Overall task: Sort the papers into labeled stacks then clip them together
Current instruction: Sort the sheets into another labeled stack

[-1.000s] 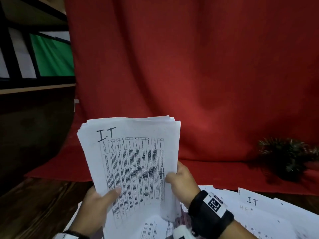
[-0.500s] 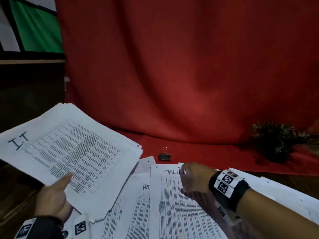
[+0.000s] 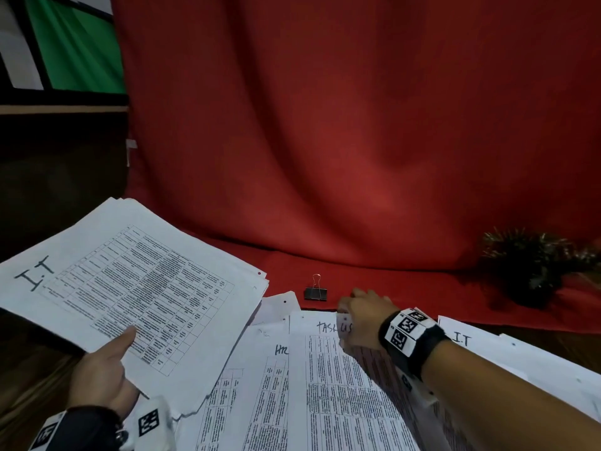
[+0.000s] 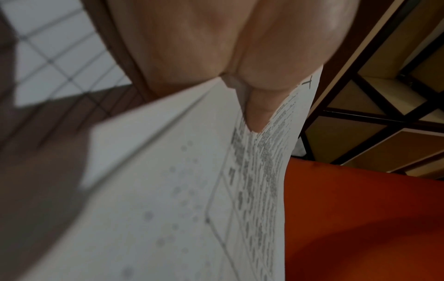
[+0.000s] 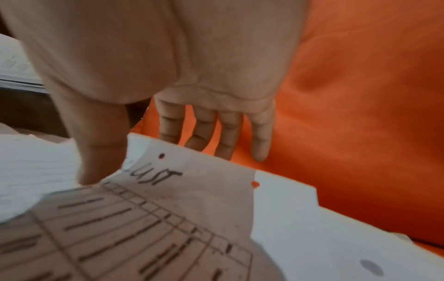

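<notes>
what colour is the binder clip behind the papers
Black binder clip with silver wire handles, clearest in the head view.

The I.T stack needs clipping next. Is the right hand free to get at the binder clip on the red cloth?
Probably yes. The right hand lies open at the top edge of the task list sheet, and only bare red cloth lies between it and the binder clip.
</notes>
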